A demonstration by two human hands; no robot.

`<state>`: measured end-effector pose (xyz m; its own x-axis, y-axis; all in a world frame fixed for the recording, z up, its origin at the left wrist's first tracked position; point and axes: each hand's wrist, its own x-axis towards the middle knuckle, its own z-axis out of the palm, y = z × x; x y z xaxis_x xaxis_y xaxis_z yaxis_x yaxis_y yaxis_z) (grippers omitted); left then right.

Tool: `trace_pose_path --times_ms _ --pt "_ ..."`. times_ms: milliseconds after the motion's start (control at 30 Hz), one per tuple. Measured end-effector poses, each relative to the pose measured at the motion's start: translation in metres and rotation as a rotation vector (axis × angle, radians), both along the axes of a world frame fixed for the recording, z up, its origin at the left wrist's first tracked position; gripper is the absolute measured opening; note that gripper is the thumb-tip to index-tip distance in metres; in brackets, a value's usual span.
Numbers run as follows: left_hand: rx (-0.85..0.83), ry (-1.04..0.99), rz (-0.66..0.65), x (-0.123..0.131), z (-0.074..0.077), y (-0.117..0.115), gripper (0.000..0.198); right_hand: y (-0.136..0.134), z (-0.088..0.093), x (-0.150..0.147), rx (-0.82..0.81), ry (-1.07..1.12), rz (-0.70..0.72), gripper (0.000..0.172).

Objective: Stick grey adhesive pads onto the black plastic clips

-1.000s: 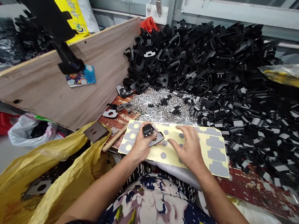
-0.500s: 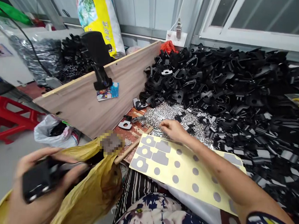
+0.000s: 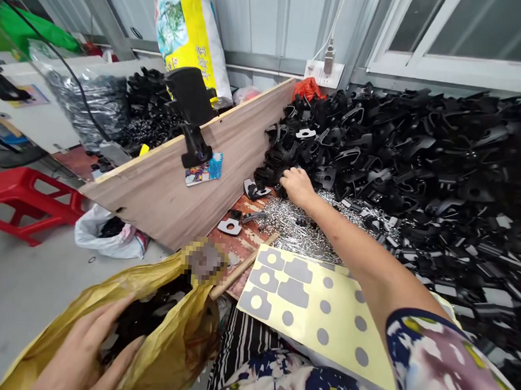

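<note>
Right hand (image 3: 297, 185) stretched to upper centre, fingers curled at the near edge of the black parts pile (image 3: 422, 146) — grip can't be told — while left hand (image 3: 83, 353), open and empty, rests at the yellow bag (image 3: 166, 354) mouth, lower left, well apart.

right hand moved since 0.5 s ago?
Yes. The right hand has gone farther from the sticker sheet, across the silver pins, and now touches the near edge of the black parts pile.

Grey panelled wall (image 3: 271, 13) with a window (image 3: 473, 31); red stool (image 3: 17, 195) on grey floor (image 3: 16, 298)
</note>
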<state>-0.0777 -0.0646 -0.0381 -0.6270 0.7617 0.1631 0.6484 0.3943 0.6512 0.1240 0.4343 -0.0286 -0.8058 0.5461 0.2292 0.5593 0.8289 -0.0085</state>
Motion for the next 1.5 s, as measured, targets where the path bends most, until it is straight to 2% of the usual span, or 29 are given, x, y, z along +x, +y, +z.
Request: trace_pose_path --times_ms 67,133,233,300,367,400,433,533,567,633,733,833,900,967,1033,1067,1100,1167,1267,1367,1500 --pt "-0.004 -0.377 -0.086 0.033 0.004 0.035 0.053 -0.021 0.009 0.027 0.044 -0.011 -0.011 0.021" --pt "0.015 -0.828 -0.236 0.072 0.004 0.079 0.059 -0.057 0.013 0.055 0.108 0.029 -0.012 0.014" --pt "0.158 -1.390 -0.327 0.129 -0.003 0.145 0.090 -0.130 0.004 0.090 0.216 0.198 0.079 0.018" --pt "0.226 -1.632 -0.349 0.155 -0.010 0.179 0.086 -0.178 -0.008 0.109 0.188 0.271 0.190 0.026" --pt "0.279 -1.653 -0.328 0.168 -0.016 0.203 0.076 -0.214 -0.017 0.130 0.076 0.323 0.255 0.025" --pt "0.284 -1.609 -0.312 0.170 -0.018 0.212 0.072 -0.227 -0.020 0.141 -0.001 0.366 0.243 0.020" --pt "0.282 -1.545 -0.292 0.169 -0.019 0.219 0.070 -0.237 -0.021 0.153 -0.088 0.434 0.189 0.017" --pt "0.264 -1.396 -0.288 0.159 -0.019 0.241 0.063 -0.260 -0.028 0.181 -0.422 0.673 -0.104 0.019" --pt "0.249 -1.369 -0.321 0.157 -0.018 0.249 0.061 -0.267 -0.032 0.187 -0.541 0.710 -0.182 0.021" --pt "0.148 -1.360 -0.456 0.157 -0.019 0.265 0.060 -0.283 -0.045 0.191 -0.703 0.689 -0.249 0.026" --pt "-0.133 -1.377 -0.660 0.169 -0.027 0.285 0.062 -0.299 -0.071 0.184 -0.690 0.607 -0.260 0.030" --pt "-0.275 -1.356 -0.710 0.183 -0.043 0.295 0.061 -0.301 -0.086 0.179 -0.653 0.598 -0.268 0.031" --pt "-0.269 -1.344 -0.688 0.188 -0.051 0.299 0.059 -0.299 -0.081 0.180 -0.744 0.623 -0.267 0.028" --pt "-0.245 -1.342 -0.657 0.189 -0.056 0.300 0.058 -0.300 -0.062 0.185 -0.964 0.670 -0.216 0.024" --pt "-0.230 -1.346 -0.633 0.189 -0.055 0.300 0.058 -0.304 -0.036 0.190 -1.241 0.677 -0.053 0.024" --pt "-0.219 -1.346 -0.622 0.189 -0.054 0.298 0.058 -0.305 -0.023 0.193 -1.325 0.661 0.030 0.026" --pt "-0.198 -1.352 -0.616 0.189 -0.051 0.295 0.059 -0.305 -0.012 0.196 -1.336 0.658 0.071 0.026" --pt "-0.127 -1.412 -0.614 0.192 -0.044 0.285 0.058 -0.298 -0.001 0.202 -1.141 0.759 -0.023 0.020" --pt "-0.014 -1.620 -0.617 0.199 -0.031 0.260 0.054 -0.277 -0.009 0.209 -0.762 1.020 -0.272 0.015" --pt "0.041 -1.774 -0.596 0.209 -0.022 0.237 0.050 -0.259 -0.029 0.214 -0.684 1.072 -0.307 0.020" --pt "0.056 -1.814 -0.611 0.219 -0.017 0.222 0.050 -0.256 -0.041 0.212 -0.663 1.049 -0.307 0.016"
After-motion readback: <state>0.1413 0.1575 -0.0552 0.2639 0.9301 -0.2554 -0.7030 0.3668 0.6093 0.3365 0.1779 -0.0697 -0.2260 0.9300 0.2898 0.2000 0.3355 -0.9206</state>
